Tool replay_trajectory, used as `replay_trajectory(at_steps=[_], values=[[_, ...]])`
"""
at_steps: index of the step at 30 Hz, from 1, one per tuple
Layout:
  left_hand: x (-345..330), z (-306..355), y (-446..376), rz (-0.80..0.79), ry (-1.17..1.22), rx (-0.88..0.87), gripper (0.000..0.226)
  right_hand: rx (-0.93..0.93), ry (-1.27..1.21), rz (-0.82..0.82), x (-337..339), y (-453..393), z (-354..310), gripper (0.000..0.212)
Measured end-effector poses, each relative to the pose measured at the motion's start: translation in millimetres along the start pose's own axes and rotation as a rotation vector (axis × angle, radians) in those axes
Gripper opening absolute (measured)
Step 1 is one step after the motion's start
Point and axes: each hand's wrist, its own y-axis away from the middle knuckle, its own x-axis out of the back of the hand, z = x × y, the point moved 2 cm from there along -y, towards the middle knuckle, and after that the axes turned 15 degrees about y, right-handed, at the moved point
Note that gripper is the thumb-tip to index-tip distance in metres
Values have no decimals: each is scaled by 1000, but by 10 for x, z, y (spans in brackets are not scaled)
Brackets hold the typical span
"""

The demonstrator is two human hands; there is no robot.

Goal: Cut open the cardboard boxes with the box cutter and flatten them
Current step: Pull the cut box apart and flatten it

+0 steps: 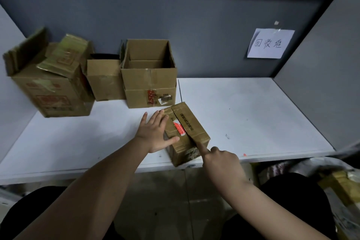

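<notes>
A small closed cardboard box [191, 125] with a red-and-white label sits at the front edge of the white table [253, 115]. My left hand [155, 132] lies flat on the box's left top, fingers spread, thumb across the lid. My right hand [220, 160] is curled at the box's near end, its index finger stretched along the centre seam. Only a dark tip of the box cutter [193, 139] shows in the seam under that finger; the rest is hidden in the hand.
Three opened boxes stand at the back left: a large printed one [52, 91], a small one [105, 80] and a tall open one [150, 85]. A paper sign [269, 44] hangs on the grey wall. Cardboard and bags lie on the floor at lower right [339, 185].
</notes>
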Motion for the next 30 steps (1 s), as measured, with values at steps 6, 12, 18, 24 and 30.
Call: replay_trajectory(at_steps=[6, 12, 18, 24, 30], values=[[-7, 7, -13, 4, -1, -3, 117, 35, 25, -197, 57, 150, 17, 76], [3, 7, -3, -7, 9, 0, 119, 2, -86, -203, -41, 261, 67, 79], [59, 8, 19, -49, -9, 10, 108, -74, -178, -185, -147, 422, 150, 78], [154, 93, 8, -111, -13, 38, 96, -314, -560, -133, -125, 461, 376, 61], [221, 171, 32, -61, 98, 107, 96, -461, -1066, -201, -385, -258, 363, 27]])
